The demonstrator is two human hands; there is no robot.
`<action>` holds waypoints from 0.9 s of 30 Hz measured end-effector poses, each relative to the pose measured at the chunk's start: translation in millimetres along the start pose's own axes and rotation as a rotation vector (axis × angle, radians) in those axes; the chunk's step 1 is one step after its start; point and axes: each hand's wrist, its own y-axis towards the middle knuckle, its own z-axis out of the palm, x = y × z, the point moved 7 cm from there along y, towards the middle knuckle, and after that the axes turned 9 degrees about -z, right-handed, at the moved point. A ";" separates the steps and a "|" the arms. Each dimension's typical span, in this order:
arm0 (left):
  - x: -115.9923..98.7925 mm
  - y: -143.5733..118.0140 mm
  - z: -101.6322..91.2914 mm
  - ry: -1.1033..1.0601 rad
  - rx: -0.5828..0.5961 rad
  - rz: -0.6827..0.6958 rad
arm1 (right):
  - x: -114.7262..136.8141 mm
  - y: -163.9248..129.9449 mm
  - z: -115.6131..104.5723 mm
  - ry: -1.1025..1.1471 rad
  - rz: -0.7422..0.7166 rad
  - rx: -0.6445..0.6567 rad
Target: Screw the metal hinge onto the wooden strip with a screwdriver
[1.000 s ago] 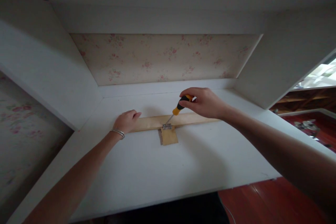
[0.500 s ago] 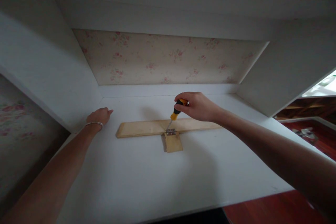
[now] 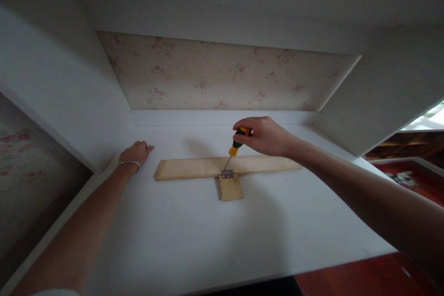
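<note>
My right hand is wrapped round the black and yellow handle of a screwdriver. The tool leans, and its tip meets the left part of a small metal hinge. That hinge lies across the joint between a long, pale wooden board and a short wooden block in front of it. Left of the board, my left hand rests on the white surface with its fingers curled closed. Whatever is in those fingers, if anything, is too small to make out. A thin bracelet circles the left wrist.
The white tabletop has white panels at its left and right sides. Floral wallpaper covers the wall behind, below a white overhang. Reddish flooring shows beyond the front edge.
The view has shifted slightly. My right hand still grips the screwdriver, with its tip at the hinge. My left hand stays closed at the left; the board and block look unmoved.
</note>
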 end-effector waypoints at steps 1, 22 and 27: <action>0.0 0.5 0.7 -0.012 0.001 0.005 | -0.2 0.2 -0.2 -0.002 0.002 -0.002; -133.4 -119.1 -103.0 -0.900 0.161 0.444 | 33.5 30.3 14.9 0.012 -0.201 0.164; -207.9 -174.3 -113.5 -1.212 0.495 0.741 | 42.6 35.6 19.2 0.026 -0.277 0.161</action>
